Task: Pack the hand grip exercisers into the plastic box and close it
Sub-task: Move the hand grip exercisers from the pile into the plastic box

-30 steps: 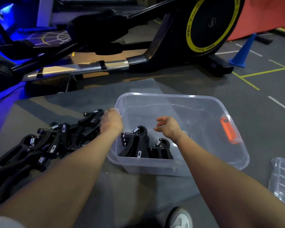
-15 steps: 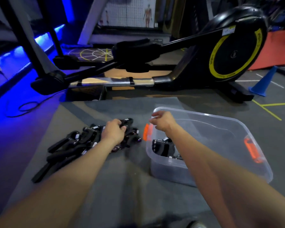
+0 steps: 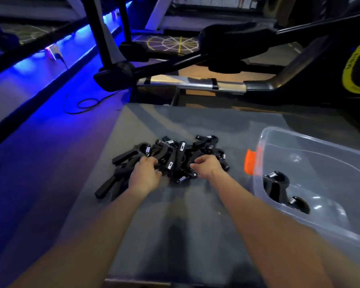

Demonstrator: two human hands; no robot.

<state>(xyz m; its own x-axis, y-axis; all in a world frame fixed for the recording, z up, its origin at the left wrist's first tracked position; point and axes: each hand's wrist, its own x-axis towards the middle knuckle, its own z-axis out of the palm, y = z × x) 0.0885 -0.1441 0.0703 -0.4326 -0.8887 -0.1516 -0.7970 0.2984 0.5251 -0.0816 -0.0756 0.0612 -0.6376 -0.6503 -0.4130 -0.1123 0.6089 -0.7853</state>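
left hand (image 3: 144, 176) grips grip exercisers (image 3: 170, 156) | right hand (image 3: 208, 166) curls on pile — tangled, some may drop before the box (image 3: 312, 146)

Both bare forearms reach forward side by side, palms down. The left hand (image 3: 144, 175) has its fingers curled down, gripping something in front of it. The right hand (image 3: 208, 165) sits just beside it, knuckles up, fingers bent under in a pinching hold.

right hand (image 3: 208, 167): moved from plastic box (image 3: 312, 223) rim to exerciser pile (image 3: 170, 159) | left hand (image 3: 146, 173): shifted to pile's near-left edge
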